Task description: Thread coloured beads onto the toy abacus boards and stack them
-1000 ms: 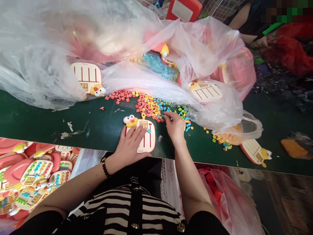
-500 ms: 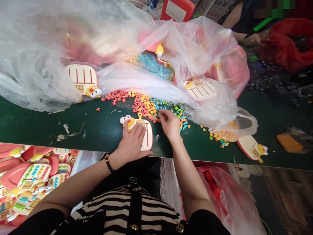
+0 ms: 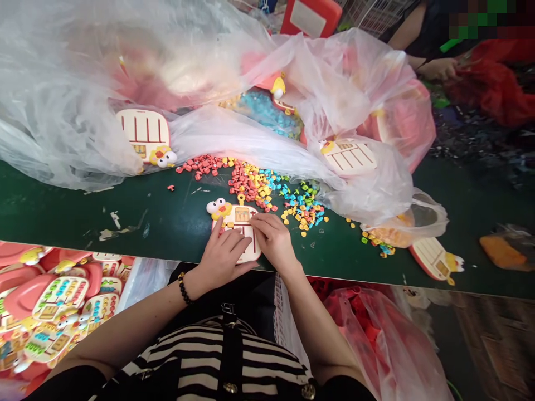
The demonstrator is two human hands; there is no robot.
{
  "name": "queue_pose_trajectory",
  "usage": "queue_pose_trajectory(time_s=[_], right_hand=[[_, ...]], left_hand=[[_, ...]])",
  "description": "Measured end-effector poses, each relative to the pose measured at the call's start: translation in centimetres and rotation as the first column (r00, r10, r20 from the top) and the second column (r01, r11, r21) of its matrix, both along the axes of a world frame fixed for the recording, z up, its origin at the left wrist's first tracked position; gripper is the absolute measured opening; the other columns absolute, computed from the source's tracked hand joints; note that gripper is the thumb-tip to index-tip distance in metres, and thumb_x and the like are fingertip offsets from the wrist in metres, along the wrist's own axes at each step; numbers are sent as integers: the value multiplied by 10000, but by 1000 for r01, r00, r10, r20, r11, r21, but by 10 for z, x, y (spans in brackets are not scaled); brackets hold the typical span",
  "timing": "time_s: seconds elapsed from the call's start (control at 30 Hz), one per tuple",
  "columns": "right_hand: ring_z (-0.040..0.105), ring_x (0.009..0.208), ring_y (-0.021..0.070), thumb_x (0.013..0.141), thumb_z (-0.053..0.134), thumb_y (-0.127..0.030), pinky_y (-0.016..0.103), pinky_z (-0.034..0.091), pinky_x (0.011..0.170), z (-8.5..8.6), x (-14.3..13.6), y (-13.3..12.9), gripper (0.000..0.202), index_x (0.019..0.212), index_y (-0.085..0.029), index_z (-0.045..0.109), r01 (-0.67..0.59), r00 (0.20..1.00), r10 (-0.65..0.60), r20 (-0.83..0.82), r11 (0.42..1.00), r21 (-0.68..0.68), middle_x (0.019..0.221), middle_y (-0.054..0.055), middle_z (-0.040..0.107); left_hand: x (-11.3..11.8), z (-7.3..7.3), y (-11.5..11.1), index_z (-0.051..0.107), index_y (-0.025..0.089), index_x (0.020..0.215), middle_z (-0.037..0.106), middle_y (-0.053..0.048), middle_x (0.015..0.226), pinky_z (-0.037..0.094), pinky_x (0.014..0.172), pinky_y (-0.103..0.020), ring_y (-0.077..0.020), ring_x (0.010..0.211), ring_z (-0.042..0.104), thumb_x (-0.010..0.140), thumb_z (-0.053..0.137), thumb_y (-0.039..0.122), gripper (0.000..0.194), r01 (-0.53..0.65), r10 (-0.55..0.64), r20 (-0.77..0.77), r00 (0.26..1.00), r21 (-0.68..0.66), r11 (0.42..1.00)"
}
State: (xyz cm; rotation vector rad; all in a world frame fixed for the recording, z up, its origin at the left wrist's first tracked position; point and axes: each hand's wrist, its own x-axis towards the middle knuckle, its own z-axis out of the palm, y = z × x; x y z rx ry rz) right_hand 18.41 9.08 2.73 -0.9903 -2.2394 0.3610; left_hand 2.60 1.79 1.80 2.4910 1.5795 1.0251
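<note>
Board (image 3: pixel 243 216), slotted and cream-faced, lies on the counter (image 3: pixel 167 223) just beside loose coloured pieces (image 3: pixel 246 184); the left hand (image 3: pixel 223 255) rests on it, fingers extended; the right hand (image 3: pixel 273 239) pinches its fingers together near one slot, any held piece indiscernible.

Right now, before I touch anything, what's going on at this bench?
A person's left hand lies over a duck-headed slotted board on the green table, while the right hand has its fingers together over the board's right side; whether they pinch a piece, I can't tell. Loose red, yellow, blue and green plastic pieces lie heaped just beyond the board. Boards filled with coloured pieces are piled at lower left, and a bare-slotted board lies farther right.
</note>
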Motion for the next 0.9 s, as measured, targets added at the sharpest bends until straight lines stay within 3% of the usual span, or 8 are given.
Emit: queue_pose_trajectory(time_s=[0.13,0.23,0.33,0.43,0.53,0.63,0.73,0.9], right_hand=[[658,948,171,918,499,-170,322,559,849,5,-6,-12,228,939,-225,720,1,998,-8,-59,992,-127,972,63,724],[661,979,167,927,488,-214,324,542,898,7,-9,-6,232,991,-248,708,25,995,-45,-87,976,-215,1031,48,719],[660,956,193,914,507,-260,360,533,886,11,-2,17,210,988,-243,703,203,973,-222,-62,954,-221,1010,55,717],[644,896,231,876,560,-273,389,519,839,13,7,43,168,904,-215,715,341,939,-329,98,926,-160,924,79,713],[628,877,243,849,586,-237,394,500,838,12,8,56,145,907,-217,717,289,933,-249,259,949,-128,901,75,717],[621,883,241,829,545,-131,388,485,833,14,7,57,230,955,-225,712,219,920,-164,357,968,-121,945,67,721],[619,887,255,810,527,-80,394,471,807,16,7,55,266,954,-209,709,243,882,-177,436,965,-102,955,82,716],[607,863,257,839,608,-195,370,456,760,15,10,54,113,924,-205,681,273,870,-225,438,961,-47,874,86,688]], left_hand=[[0,-1,0,636,174,1008,662,-74,932,284,1141,-548,-217,910,618,873,550,483,348,8,-8,8,1000,-16,1000],[-1,-4,-1,620,166,1053,666,-95,985,281,1146,-532,-231,969,615,871,548,487,377,-4,4,16,1000,-1,1000],[-1,-4,-1,561,129,1202,631,-156,1182,282,1142,-525,-272,1133,560,844,570,523,532,-25,25,-12,1000,-10,1000],[0,0,0,471,95,1336,482,-195,1410,215,1146,-582,-337,1293,434,812,597,557,710,-37,28,-115,993,-82,996],[2,3,2,499,99,1320,462,-186,1434,126,1143,-641,-353,1324,405,834,584,530,655,-27,3,-189,982,-125,992],[2,3,5,557,117,1255,538,-176,1365,142,1141,-640,-336,1272,475,839,594,489,559,22,-45,-189,981,-124,992],[-2,3,7,597,141,1191,625,-140,1251,188,1142,-611,-321,1234,514,832,617,459,480,84,-103,-171,980,-115,990],[-10,2,7,605,150,1166,634,-138,1229,190,1146,-604,-305,1228,525,839,607,484,467,141,-154,-144,978,-94,985]])
